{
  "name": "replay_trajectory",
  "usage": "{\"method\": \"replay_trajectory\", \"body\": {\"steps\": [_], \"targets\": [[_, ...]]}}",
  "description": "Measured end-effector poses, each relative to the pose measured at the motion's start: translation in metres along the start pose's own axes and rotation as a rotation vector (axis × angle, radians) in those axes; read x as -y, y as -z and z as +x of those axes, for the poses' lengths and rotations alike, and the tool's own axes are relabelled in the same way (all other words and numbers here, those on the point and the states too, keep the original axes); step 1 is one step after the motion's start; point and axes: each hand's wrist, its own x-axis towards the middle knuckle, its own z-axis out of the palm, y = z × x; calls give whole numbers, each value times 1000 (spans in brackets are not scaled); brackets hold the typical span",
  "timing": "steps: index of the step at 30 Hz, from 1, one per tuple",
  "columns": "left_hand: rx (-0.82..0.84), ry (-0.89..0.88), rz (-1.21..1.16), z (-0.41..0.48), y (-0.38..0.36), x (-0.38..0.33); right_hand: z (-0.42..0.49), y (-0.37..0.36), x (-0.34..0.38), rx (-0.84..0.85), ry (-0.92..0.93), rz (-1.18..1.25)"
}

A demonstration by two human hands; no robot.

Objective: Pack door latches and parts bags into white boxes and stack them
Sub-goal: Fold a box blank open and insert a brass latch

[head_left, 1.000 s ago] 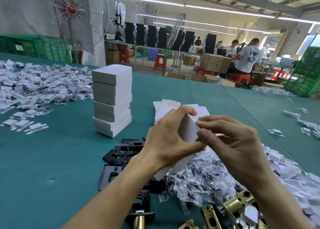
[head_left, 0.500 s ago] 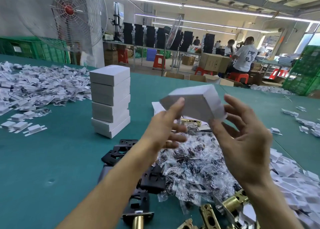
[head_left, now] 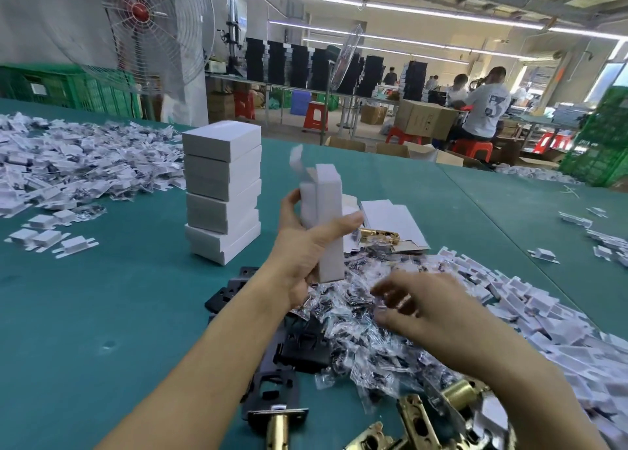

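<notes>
The left hand [head_left: 302, 245] holds a white box [head_left: 328, 211] up on end above the green table [head_left: 102, 313]. The thumb is on the side nearest the stack, the fingers are wrapped round the other, and the box's top flaps stand open. The right hand [head_left: 428, 313] is lower down, over the heap of clear parts bags [head_left: 367, 347]. Its fingers are curled, but it is blurred, so I cannot tell whether it pinches a bag or holds nothing.

Just left of the raised box stands a stack of closed white boxes [head_left: 222, 191] with slightly uneven edges. Behind the box lie some flat, unfolded cartons [head_left: 394, 218], with a brass latch [head_left: 379, 236] against them.

Nearer the person, black plates [head_left: 306, 344] lie partly under the bags, and more brass latches [head_left: 418, 422] crowd the bottom edge, one of them with a black faceplate.

White plastic pieces [head_left: 543, 317] spread off to the right, and a far bigger drift of them [head_left: 68, 167] covers the left end of the table. A large wire-caged fan [head_left: 149, 24] stands beyond that end.
</notes>
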Motion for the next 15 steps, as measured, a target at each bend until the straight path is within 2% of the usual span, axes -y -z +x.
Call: {"method": "replay_trajectory", "body": {"steps": [4,10,15], "targets": [[-12,-158,110,8,6,9,-3,2,-12,184,-143,-36],[-1,-273,152,6,0,12,-7,-4,-8,219,-197,-58],[-52,-405,302,5,-3,11,-17,-1,-4,190,-200,-58]]}}
